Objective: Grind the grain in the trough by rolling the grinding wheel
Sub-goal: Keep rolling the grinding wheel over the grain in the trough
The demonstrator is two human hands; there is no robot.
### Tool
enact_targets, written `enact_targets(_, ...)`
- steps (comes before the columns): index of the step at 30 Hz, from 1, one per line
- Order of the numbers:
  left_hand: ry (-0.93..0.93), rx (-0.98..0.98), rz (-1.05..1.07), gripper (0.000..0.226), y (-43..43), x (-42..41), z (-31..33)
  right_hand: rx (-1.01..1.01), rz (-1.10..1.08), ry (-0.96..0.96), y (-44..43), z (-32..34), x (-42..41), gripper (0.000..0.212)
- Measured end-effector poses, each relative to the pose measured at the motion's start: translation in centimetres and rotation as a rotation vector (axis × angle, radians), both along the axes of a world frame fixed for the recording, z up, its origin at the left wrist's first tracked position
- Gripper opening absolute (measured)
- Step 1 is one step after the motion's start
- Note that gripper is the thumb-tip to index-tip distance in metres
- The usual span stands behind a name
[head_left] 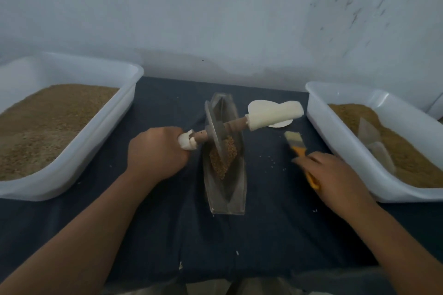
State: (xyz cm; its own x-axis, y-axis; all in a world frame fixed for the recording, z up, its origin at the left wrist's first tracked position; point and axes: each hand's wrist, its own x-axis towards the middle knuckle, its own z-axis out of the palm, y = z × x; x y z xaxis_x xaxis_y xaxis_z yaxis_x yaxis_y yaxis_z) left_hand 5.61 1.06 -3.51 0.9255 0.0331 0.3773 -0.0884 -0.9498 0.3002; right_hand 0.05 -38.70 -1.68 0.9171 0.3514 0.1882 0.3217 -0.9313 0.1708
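Observation:
A metal boat-shaped trough (227,201) lies lengthwise at the table's middle, with brown grain (221,158) heaped inside. The metal grinding wheel (212,127) stands on edge in the trough on a wooden axle with white cloth-wrapped handles. My left hand (155,153) grips the left handle (188,142). The right handle (275,115) sticks out free, tilted upward. My right hand (335,175) rests over the yellow handle of a paintbrush (296,145) lying on the cloth; the frame does not show whether its fingers curl round it.
A large white tub (72,170) of brown grain sits at left. Another white tub (340,146) with grain and a clear scoop (374,143) sits at right. A white disc (279,123) lies behind the right handle. Stray grains dot the dark blue tablecloth (263,235).

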Motion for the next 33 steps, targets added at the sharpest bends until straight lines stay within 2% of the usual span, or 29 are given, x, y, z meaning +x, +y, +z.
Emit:
enact_targets(3, -0.006, 0.038, 0.006, 0.031, 0.0, 0.0, -0.2, -0.147, 0.068, 0.109, 0.2, -0.3, 0.2, 0.081)
enact_targets(5, -0.035, 0.069, 0.001, 0.033, 0.0, 0.1, -0.3, -0.147, 0.089, 0.126, 0.5, 0.4, -0.4, 0.083)
enact_targets(6, -0.048, 0.086, -0.007, 0.034, 0.0, 0.1, -0.3, -0.050, 0.093, 0.087, 0.7, 1.1, -0.8, 0.077)
enact_targets(8, -0.065, 0.118, -0.017, 0.035, -0.1, 0.1, -0.4, 0.286, 0.130, -0.151, 1.4, 2.8, -1.3, 0.051)
enact_targets(9, -0.072, 0.139, -0.017, 0.033, -0.1, 0.1, -0.3, 0.361, 0.180, -0.305, 2.3, 3.5, -1.2, 0.039)
enact_targets(10, -0.075, 0.166, -0.020, 0.032, -0.2, 0.1, -0.2, 0.363, 0.210, -0.363, 3.5, 4.3, -0.9, 0.040)
enact_targets(13, -0.092, 0.247, -0.089, 0.032, -0.2, -0.2, 0.7, 0.132, 0.155, -0.162, 7.2, 5.3, 0.9, 0.086)
enact_targets(14, -0.102, 0.280, -0.120, 0.034, -0.1, -0.4, 1.1, 0.053, 0.106, -0.093, 8.2, 5.5, 1.6, 0.091)
enact_targets(15, -0.110, 0.315, -0.142, 0.036, -0.1, -0.6, 1.5, -0.001, 0.047, -0.038, 8.9, 5.4, 2.2, 0.085)
enact_targets(16, -0.112, 0.344, -0.150, 0.036, -0.1, -0.9, 1.9, -0.016, 0.002, -0.021, 9.5, 5.3, 2.6, 0.067)
enact_targets(18, -0.084, 0.375, -0.148, 0.036, -0.1, -1.0, 2.3, 0.028, -0.012, -0.110, 9.8, 4.5, 3.2, 0.020)
enact_targets(21, 0.087, 0.354, -0.156, 0.024, 0.1, -0.4, 2.4, -0.010, -0.048, -0.147, 10.0, 3.4, 4.1, 0.042)
enact_targets(23, 0.194, 0.326, -0.148, 0.018, 0.1, 0.8, 2.6, -0.029, -0.054, -0.193, 10.3, 3.2, 5.3, 0.045)
enact_targets(26, 0.170, 0.337, -0.101, 0.017, -0.6, 3.5, 2.9, -0.043, -0.086, -0.232, 11.0, 3.2, 8.6, 0.034)
enact_targets(28, 0.119, 0.358, -0.066, 0.017, -1.4, 5.3, 3.5, -0.013, -0.135, -0.197, 11.6, 3.9, 10.6, 0.020)
enact_targets(30, 0.150, 0.352, -0.066, 0.018, -1.9, 6.4, 4.2, 0.025, -0.183, -0.150, 11.9, 4.5, 11.7, 0.010)
enact_targets(33, 0.238, 0.400, -0.135, 0.017, -1.5, 5.7, 5.1, 0.039, -0.159, -0.086, 11.4, 4.6, 10.8, 0.014)
